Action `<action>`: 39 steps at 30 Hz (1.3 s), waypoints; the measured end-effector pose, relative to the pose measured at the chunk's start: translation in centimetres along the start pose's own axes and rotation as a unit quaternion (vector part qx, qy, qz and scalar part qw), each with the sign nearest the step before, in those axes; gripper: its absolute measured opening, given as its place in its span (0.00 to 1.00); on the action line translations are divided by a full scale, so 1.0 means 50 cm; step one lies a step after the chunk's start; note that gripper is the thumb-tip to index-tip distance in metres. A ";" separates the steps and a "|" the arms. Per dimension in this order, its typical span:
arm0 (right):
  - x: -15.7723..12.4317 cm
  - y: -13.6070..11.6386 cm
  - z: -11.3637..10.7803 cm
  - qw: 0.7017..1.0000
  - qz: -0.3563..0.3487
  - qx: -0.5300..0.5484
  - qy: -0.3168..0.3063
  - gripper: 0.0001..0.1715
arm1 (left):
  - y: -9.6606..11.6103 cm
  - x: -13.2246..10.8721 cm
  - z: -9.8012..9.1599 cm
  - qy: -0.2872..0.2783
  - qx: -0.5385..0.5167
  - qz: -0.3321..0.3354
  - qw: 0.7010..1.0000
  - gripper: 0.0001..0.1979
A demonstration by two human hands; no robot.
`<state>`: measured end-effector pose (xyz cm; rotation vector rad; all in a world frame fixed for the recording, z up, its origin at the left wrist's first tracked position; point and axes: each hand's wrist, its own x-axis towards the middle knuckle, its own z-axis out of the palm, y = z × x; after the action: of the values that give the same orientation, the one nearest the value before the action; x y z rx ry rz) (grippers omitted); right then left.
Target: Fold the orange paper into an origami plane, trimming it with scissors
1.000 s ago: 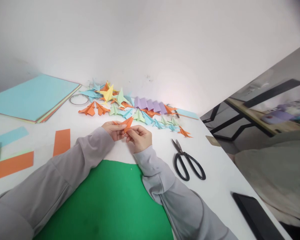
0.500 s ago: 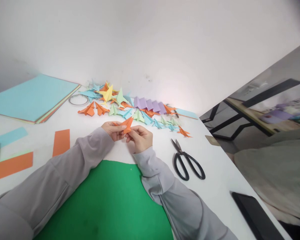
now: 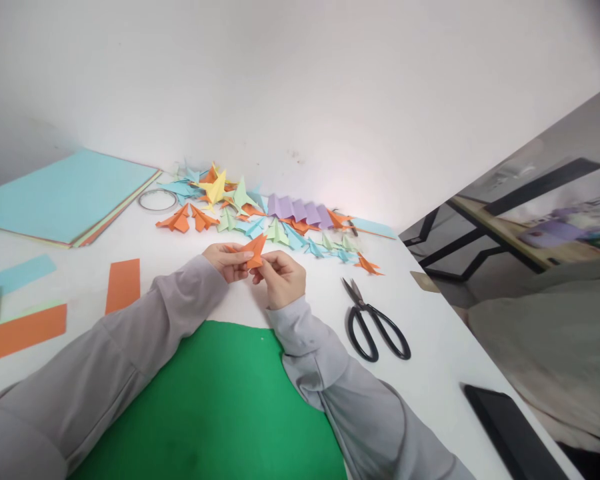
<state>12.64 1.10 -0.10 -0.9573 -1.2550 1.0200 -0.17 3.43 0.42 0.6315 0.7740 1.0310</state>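
A small folded orange paper piece (image 3: pixel 254 251) is pinched between both my hands above the white table (image 3: pixel 430 360). My left hand (image 3: pixel 226 260) grips its left side with fingers closed. My right hand (image 3: pixel 281 277) pinches its right side, fingers curled. Both arms wear grey sleeves. Just beyond my hands lies a pile of folded paper figures (image 3: pixel 260 217) in orange, blue, green, yellow and purple.
A green sheet (image 3: pixel 220 407) lies under my forearms. Black scissors (image 3: pixel 375 323) rest to the right, a dark tablet (image 3: pixel 513 433) near the right table edge. Orange strips (image 3: pixel 123 283), a blue strip (image 3: pixel 17 273), a paper stack (image 3: pixel 65 193) and a tape ring (image 3: pixel 159 199) sit left.
Almost nothing differs; my fingers have shifted slightly on the orange paper piece, which stays in the same place.
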 end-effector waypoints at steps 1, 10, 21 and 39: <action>0.001 0.000 -0.002 1.000 0.005 0.008 -0.008 0.08 | -0.001 0.001 0.000 -0.001 0.003 0.005 1.000 0.04; 0.019 0.009 -0.012 0.984 0.116 0.126 -0.049 0.14 | -0.019 0.006 -0.008 -0.013 0.015 0.085 0.996 0.13; 0.025 0.019 -0.018 0.989 0.089 0.117 -0.028 0.09 | -0.010 -0.005 0.011 0.020 0.031 0.065 0.997 0.16; 0.026 0.021 -0.021 0.991 0.084 0.095 -0.037 0.12 | -0.007 -0.019 0.016 0.026 0.055 0.103 0.993 0.17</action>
<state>13.67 2.64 -0.83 -0.8946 -1.1281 1.2931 0.36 2.34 0.84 0.7943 0.8278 1.2038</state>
